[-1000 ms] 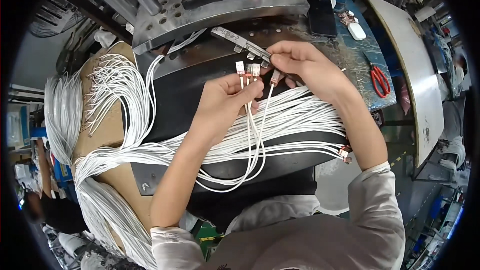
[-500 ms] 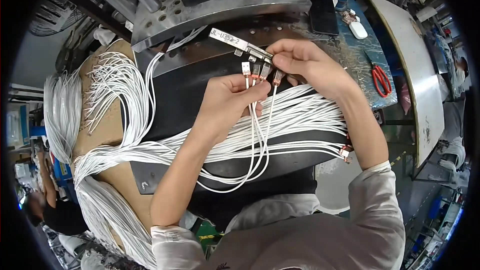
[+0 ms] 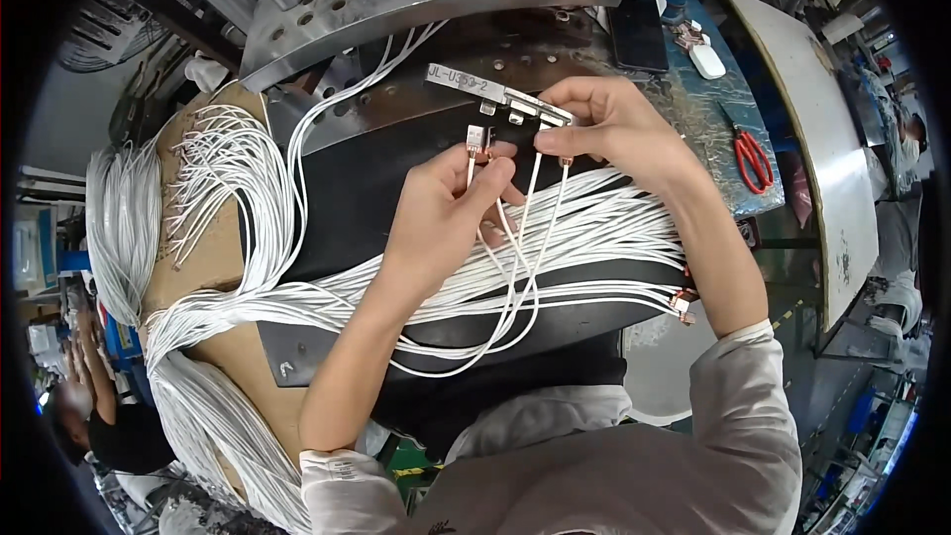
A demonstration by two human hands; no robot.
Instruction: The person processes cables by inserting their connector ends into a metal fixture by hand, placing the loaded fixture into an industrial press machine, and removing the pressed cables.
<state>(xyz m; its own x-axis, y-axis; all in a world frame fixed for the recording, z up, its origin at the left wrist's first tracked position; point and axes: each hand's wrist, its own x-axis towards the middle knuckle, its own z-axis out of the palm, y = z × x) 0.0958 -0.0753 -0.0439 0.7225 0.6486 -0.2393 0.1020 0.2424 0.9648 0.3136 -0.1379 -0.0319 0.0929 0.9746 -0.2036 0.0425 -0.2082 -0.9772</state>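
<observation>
A narrow metal bar fixture (image 3: 462, 82) with small sockets along its lower edge is pinched at its right end by my right hand (image 3: 626, 141). Two white cables run up to that end; one metal plug (image 3: 567, 160) shows below my right fingers, the other cable's tip is partly hidden. My left hand (image 3: 446, 208) is closed on white USB cables, thumb against fingers. One silver USB plug (image 3: 475, 137) sticks up from it, with a second, darker plug beside it seen edge-on. A small gap separates these from the fixture.
Below both hands a thick bundle of white cables (image 3: 327, 299) crosses the black mat (image 3: 347, 208). A perforated steel plate (image 3: 426, 15) of a press stands behind. At right are red-handled scissors (image 3: 755, 160), a black phone (image 3: 637, 35) and a white box-like item (image 3: 707, 61).
My left hand has drawn slightly left, away from two of the cables, which now reach the fixture under my right fingers. The fixture has shifted a little right. Cables at the press have moved.
</observation>
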